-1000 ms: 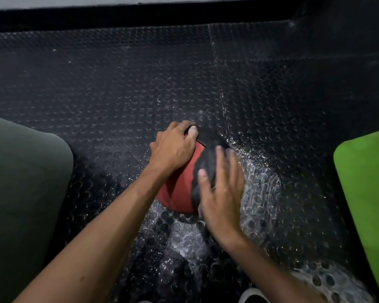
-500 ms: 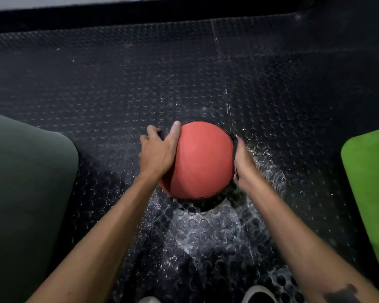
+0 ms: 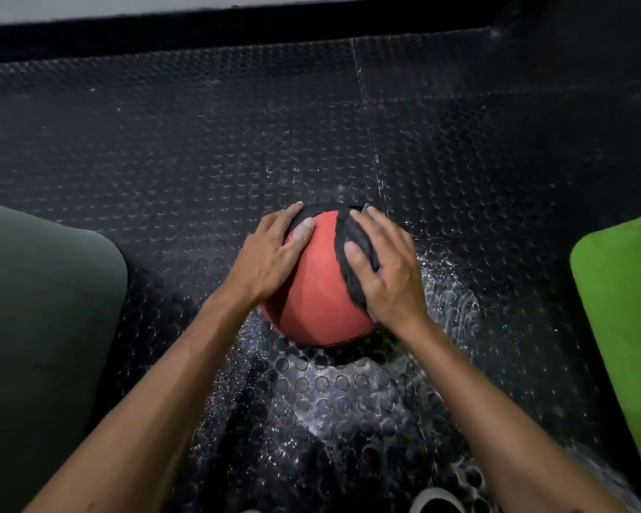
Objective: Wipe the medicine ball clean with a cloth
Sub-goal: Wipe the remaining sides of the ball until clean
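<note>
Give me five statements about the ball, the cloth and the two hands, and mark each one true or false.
1. The medicine ball rests on the studded black floor. True.
2. The left hand holds the cloth. False: the dark cloth lies under the right hand.
3. The left hand rests on the ball's left side. True.
4. The ball is blue. False: it is red with black bands.
5. The floor near the ball looks wet. True.

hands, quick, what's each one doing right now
Left hand: open, fingers spread flat on the medicine ball, steadying it.
Right hand: open, fingers straight, pressing the dark cloth against the ball.
</note>
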